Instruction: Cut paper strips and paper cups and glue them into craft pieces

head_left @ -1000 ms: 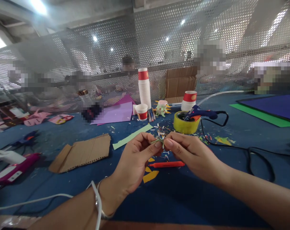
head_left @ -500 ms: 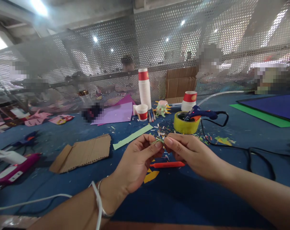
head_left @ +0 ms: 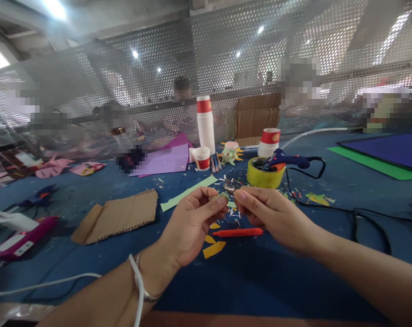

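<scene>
My left hand is closed in a pinch on a small piece of green paper between thumb and forefinger. Just to its right, my right hand is also pinched, thumb against bent fingers; what lies between its fingertips is too small to make out. A narrow gap separates the two sets of fingertips. Below them an orange-red marker lies on the blue table, beside yellow-orange paper scraps. Behind my left hand stretches a light green paper strip.
Yellow tape roll with a blue glue gun resting on it, its black cord trailing right. Paper cups stand stacked at the back. Corrugated cardboard and a magenta power strip lie left. Purple sheets lie behind.
My fingertips have moved slightly apart. The green paper, earlier between both hands, now shows at my left fingertips.
</scene>
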Available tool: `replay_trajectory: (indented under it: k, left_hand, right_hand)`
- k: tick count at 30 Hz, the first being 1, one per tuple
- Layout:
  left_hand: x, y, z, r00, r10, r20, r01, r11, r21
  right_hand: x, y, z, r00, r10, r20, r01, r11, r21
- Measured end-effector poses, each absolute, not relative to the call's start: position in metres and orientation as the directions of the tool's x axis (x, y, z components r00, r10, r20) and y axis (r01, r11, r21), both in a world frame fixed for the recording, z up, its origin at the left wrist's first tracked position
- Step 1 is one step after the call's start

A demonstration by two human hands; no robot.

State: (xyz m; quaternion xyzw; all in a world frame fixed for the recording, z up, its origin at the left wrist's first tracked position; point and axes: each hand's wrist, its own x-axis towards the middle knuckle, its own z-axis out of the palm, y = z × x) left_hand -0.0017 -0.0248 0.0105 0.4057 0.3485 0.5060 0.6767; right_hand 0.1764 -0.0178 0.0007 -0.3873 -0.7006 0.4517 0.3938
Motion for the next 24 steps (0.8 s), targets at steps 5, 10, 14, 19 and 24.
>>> replay_trajectory:
  k: [5,10,14,19,24]
  left_hand:
    - [-0.0026,-0.0219,0.0097,0.197,0.980,-0.022,-0.324,0.087,0.942]
    - [-0.0022,-0.0219,0.0100,0.184,0.983,0.015,-0.280,0.038,0.959]
    - [-0.0022,-0.0226,0.0104,0.183,0.983,0.010,-0.270,0.041,0.962]
    - [-0.0022,-0.0233,0.0101,0.174,0.985,0.001,-0.259,0.045,0.965]
    - [-0.0017,-0.0245,0.0100,0.188,0.982,-0.030,-0.313,0.088,0.945]
  right_hand:
    - [0.1770,-0.0145,-0.0028,-0.386,0.901,0.197,0.132,0.265,-0.955]
    - [0.1777,-0.0152,-0.0022,-0.403,0.894,0.195,0.192,0.291,-0.937]
    - [0.1789,-0.0164,-0.0014,-0.424,0.888,0.181,0.248,0.306,-0.919]
    - [0.1787,-0.0161,-0.0001,-0.443,0.878,0.182,0.270,0.325,-0.906]
    - [0.1779,-0.0168,0.0011,-0.444,0.874,0.199,0.281,0.346,-0.895]
